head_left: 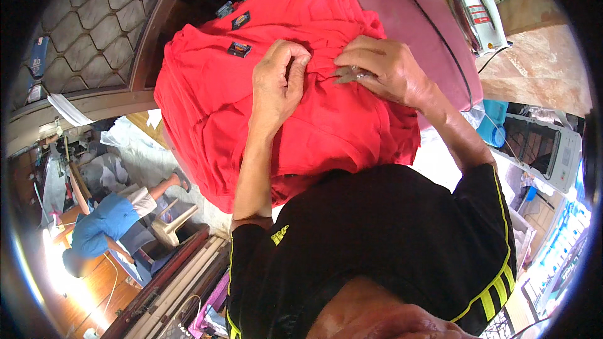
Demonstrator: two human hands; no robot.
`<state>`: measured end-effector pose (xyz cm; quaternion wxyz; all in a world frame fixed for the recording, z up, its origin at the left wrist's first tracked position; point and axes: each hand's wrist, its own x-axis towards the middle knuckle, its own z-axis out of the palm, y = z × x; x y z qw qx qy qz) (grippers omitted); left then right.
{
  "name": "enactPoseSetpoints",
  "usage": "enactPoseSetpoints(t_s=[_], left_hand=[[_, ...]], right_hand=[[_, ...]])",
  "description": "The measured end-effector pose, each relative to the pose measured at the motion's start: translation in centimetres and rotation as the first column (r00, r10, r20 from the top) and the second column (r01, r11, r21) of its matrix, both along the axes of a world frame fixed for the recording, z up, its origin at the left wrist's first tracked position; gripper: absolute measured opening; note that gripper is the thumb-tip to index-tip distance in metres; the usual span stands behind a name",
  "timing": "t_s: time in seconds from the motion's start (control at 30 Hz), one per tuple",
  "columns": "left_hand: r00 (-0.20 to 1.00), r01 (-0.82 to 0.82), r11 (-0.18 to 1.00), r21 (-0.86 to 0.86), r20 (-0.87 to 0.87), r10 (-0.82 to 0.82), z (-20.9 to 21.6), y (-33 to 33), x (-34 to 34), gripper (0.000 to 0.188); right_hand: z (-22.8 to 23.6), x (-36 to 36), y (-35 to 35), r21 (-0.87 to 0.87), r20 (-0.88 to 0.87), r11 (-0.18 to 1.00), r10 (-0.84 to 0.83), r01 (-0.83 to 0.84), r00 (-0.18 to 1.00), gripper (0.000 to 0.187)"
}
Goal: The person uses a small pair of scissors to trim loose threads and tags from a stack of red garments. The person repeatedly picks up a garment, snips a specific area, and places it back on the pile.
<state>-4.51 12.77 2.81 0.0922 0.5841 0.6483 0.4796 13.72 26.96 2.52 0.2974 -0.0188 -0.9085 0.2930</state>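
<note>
One heap of red cloth [213,103] is spread across a pink padded table [418,37]. Small metal snips [343,78] are gripped by the bent fingers of the right hand [386,72]; just beside, the left hand's [278,81] thumb and forefinger are pressed together above the cloth — whether anything is pinched cannot be told.

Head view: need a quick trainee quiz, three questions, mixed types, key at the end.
1. Which hand holds the small metal snips?
2. True or false: the white iron sits apart from the red cloth.
3. What colour is the padded surface beside the red cloth? A) green B) pink C) grey

Key:
1. The right hand.
2. True.
3. B.
</note>
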Motion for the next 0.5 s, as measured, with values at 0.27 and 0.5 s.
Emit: enactPoseSetpoints(t_s=[0.27,0.5], left_hand=[[0.995,-0.034,0.999,-0.035,0.094,0.037,-0.7,-0.9,-0.2,0.001],[1.0,0.003,0.996,0.089,0.029,-0.006,-0.5,-0.6,-0.3,0.001]], right_hand=[[1.7,-1.6,-0.9,0.054,0.123,0.998,-0.034,0.027,0.992,0.02],[1.8,-2.5,-1.1,0.126,0.139,0.991,-0.068,0.05,0.988,0.02]])
